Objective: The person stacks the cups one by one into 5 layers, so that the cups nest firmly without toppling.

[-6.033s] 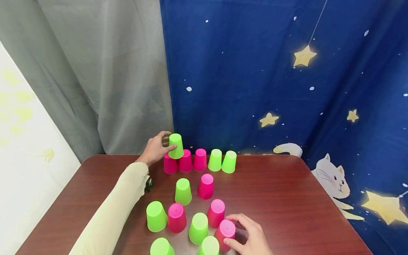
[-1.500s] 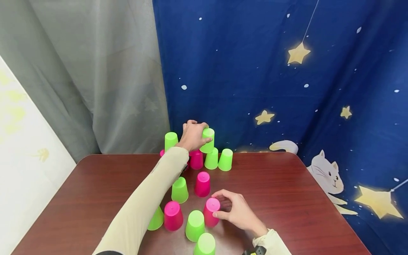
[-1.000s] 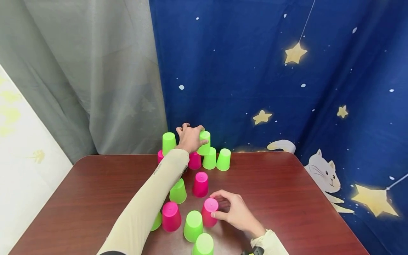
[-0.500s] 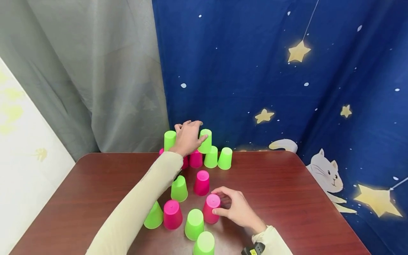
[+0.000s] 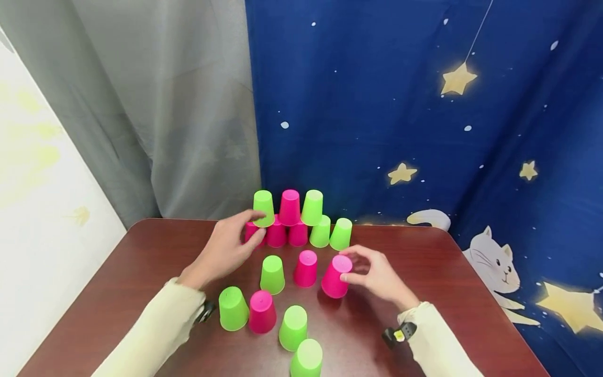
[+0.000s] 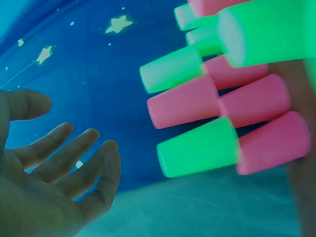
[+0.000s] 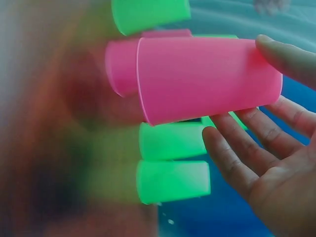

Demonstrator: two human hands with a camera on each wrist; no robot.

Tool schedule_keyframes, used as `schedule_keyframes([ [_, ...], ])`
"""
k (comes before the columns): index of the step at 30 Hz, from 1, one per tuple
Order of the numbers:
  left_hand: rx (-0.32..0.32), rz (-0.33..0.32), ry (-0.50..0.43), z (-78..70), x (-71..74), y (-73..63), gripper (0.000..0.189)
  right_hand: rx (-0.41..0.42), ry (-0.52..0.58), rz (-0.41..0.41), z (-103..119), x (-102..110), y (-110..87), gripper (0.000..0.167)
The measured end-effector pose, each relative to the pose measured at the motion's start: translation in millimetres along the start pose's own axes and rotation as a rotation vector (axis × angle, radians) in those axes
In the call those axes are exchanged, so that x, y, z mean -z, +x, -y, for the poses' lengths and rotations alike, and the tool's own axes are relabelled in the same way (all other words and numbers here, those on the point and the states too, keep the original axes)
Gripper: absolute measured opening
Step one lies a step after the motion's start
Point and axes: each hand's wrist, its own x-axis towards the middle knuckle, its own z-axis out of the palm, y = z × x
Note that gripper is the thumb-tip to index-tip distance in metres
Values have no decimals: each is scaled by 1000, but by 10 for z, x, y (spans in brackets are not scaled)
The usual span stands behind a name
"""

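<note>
My right hand [image 5: 379, 277] pinches an upside-down pink cup [image 5: 336, 276] between thumb and fingers, slightly tilted and raised off the table. In the right wrist view the thumb [image 7: 286, 57] presses one side of this cup [image 7: 207, 79]. My left hand [image 5: 228, 246] is empty, its fingers relaxed and spread in the left wrist view. It hovers by the left end of a two-level cup wall. The upper level holds a green cup [image 5: 263, 201], a pink cup [image 5: 289, 208] and another green cup [image 5: 312, 208]. Below them stand pink cups [image 5: 276, 235] and green cups [image 5: 341, 234].
Loose upside-down cups stand nearer on the brown table [image 5: 424, 293]: a pink cup [image 5: 306, 269], a green cup [image 5: 272, 275], another green cup [image 5: 233, 309], another pink cup [image 5: 262, 312] and more green cups [image 5: 293, 328]. Curtains [image 5: 353, 104] hang behind the table's far edge.
Since six seconds ago, the upper level has gained a pink and a green cup. In the last half second my left hand drew back leftward, and my right hand lifted the pink cup forward.
</note>
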Motion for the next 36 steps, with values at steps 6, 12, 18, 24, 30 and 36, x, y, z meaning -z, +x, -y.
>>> schedule_keyframes([
  [6,26,3,23,189,2,-617,33,-4,-31,-25,67,242,265,47],
  [12,123,1,23,308,-129,-1014,38,-13,-69,-44,94,398,503,46],
  [18,204,21,-86,390,-280,-1246,51,-28,-128,-90,122,479,816,45],
  [24,236,9,-102,447,-387,-1331,54,-126,-186,-146,108,461,1086,44],
  [30,228,-29,-39,480,-434,-1354,51,-180,-183,-215,8,381,1242,47],
  [36,275,2,-108,494,-429,-1342,52,-220,-177,-274,-58,342,1312,47],
])
